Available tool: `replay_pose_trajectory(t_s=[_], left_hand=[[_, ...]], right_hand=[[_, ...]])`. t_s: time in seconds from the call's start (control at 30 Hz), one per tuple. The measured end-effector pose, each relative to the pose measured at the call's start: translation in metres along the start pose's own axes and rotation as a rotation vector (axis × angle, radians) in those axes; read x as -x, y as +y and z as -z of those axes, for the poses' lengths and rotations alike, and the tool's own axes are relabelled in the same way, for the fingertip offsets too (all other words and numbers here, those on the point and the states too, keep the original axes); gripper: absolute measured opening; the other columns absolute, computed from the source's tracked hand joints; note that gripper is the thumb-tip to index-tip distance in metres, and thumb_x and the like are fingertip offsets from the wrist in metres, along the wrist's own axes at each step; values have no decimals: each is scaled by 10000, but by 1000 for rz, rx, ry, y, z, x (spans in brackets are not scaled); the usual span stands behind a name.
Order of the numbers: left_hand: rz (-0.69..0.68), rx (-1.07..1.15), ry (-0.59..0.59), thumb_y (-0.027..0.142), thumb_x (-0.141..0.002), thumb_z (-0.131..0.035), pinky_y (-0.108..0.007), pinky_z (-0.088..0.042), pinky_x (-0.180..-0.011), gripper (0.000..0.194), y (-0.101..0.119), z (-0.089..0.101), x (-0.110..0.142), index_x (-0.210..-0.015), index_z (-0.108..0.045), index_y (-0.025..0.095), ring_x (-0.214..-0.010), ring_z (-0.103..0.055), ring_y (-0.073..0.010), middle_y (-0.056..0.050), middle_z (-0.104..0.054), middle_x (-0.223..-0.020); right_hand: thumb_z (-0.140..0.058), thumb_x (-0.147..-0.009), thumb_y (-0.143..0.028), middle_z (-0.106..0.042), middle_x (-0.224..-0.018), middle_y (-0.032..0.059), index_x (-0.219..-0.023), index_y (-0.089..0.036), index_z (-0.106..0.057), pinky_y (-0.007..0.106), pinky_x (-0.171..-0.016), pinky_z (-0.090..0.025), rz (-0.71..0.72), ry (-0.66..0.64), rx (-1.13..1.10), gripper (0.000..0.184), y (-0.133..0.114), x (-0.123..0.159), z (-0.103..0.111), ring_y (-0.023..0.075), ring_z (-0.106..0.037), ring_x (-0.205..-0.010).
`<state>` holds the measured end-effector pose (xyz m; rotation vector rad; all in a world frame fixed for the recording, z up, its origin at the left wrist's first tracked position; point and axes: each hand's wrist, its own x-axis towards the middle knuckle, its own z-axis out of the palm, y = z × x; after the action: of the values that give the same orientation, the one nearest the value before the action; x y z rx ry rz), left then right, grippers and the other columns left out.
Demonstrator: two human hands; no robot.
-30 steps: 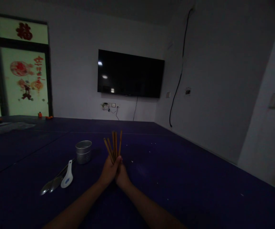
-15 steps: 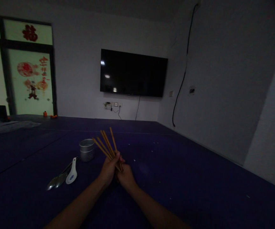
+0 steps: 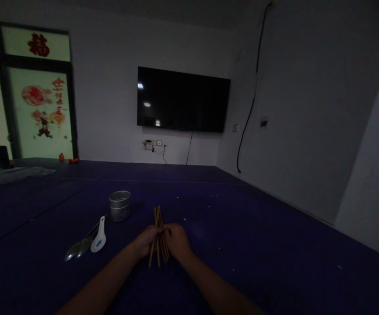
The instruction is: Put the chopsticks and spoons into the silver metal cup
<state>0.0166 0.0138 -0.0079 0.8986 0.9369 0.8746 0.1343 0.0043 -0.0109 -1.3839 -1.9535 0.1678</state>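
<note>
A loose bundle of several wooden chopsticks [image 3: 158,253] stands roughly upright between my two hands, its lower ends fanned out. My left hand [image 3: 146,238] is closed around the chopsticks from the left. From the right, my right hand [image 3: 177,240] pinches the same bundle near its middle. Left of the hands a silver metal cup [image 3: 119,208] stands upright on the purple surface [image 3: 242,227]. In front of the cup lie a white ceramic soup spoon [image 3: 99,239] and two metal spoons [image 3: 81,248], side by side.
Small white scraps [image 3: 184,219] are scattered over the purple surface. A clear plastic sheet [image 3: 15,174] lies at the far left, close to a black box-shaped object [image 3: 0,156]. Small orange items [image 3: 61,156] sit by the glass door. A television [image 3: 183,99] hangs on the back wall.
The chopsticks first leaned left, their tops high above my hands. Now the bundle is lower and more upright, its lower ends showing below the hands. The cup and spoons have stayed put.
</note>
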Motion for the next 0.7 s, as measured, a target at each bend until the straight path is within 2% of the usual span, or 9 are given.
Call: replay_pose_trajectory(t_s=[0.1,0.2,0.27,0.33,0.4,0.5,0.6,0.7], left_hand=[[-11,-22,19,301,-810,-486,-243,-483,-506,221,1,0,-2,-699,-562,125,-454,-582,-136,-24,-616,-530],[-8,-46,9,361,-813,-448,-265,-491,-538,287,1,2,-9,-724,-572,118,-508,-605,-158,-48,-636,-581],[-127,-98,61,332,-804,-455,-263,-490,-573,247,-1,5,-12,-793,-579,118,-558,-618,-159,-44,-648,-627],[-306,-211,136,321,-793,-475,-256,-487,-621,242,-3,8,-14,-893,-581,127,-641,-630,-161,-39,-667,-706],[-427,-387,191,358,-796,-469,-258,-482,-661,298,-3,10,-12,-947,-586,130,-722,-633,-174,-49,-680,-782],[-475,-716,243,394,-826,-389,-263,-471,-677,363,0,10,-6,-886,-622,122,-764,-632,-195,-73,-686,-807],[-482,-1071,330,348,-856,-320,-265,-456,-719,383,5,6,2,-879,-640,140,-836,-632,-202,-91,-685,-870],[-393,-1367,455,334,-869,-309,-288,-451,-746,363,9,0,9,-954,-621,169,-894,-625,-214,-106,-674,-938]], right_hand=[[-379,-859,-201,-680,-829,78,-811,-169,-667,231,-696,-374,-11,-79,37,293,2,0,-3,165,-611,-787],[-392,-862,-214,-682,-837,78,-823,-170,-668,228,-705,-375,6,-97,51,282,1,1,-1,165,-612,-803],[-389,-866,-217,-683,-853,72,-867,-177,-667,225,-716,-377,18,-100,38,281,0,1,0,161,-612,-814],[-387,-869,-220,-683,-874,70,-909,-182,-664,225,-722,-381,29,-101,24,283,-1,1,1,160,-613,-826],[-392,-866,-222,-682,-893,72,-926,-186,-663,227,-732,-383,35,-101,26,280,-3,2,2,165,-612,-844],[-401,-855,-211,-681,-907,74,-929,-190,-663,231,-745,-384,42,-115,50,273,-4,3,3,170,-612,-860],[-400,-849,-197,-680,-906,78,-905,-179,-664,230,-742,-386,59,-132,75,270,-6,3,4,172,-615,-853],[-392,-851,-193,-679,-896,83,-880,-169,-664,229,-744,-386,78,-145,95,275,-8,4,5,172,-615,-853]])
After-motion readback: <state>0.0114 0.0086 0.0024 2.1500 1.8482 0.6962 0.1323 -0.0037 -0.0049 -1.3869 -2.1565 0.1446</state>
